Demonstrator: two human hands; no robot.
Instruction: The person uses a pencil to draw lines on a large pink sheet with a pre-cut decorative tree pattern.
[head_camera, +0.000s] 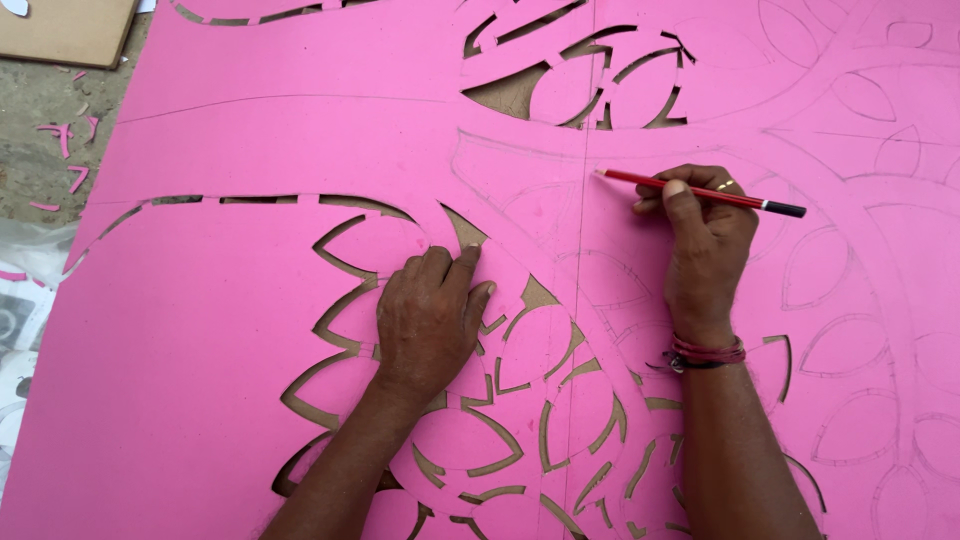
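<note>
My left hand (428, 318) lies flat, fingers together, pressing the pink sheet (220, 330) at the near middle. My right hand (705, 250) is clamped on a red pencil (700, 192), just right of centre. The pencil's long axis runs left to right, its tip pointing left onto the sheet, its black end right. The leaves on the left and near side look cut out; those on the right are only drawn, so I judge about half is left.

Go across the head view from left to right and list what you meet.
Pink scraps on the ground → pink sheet's plain left part → left hand pressed flat on the cut-out leaf pattern → right hand holding a red pencil → pencilled leaf outlines.
</note>
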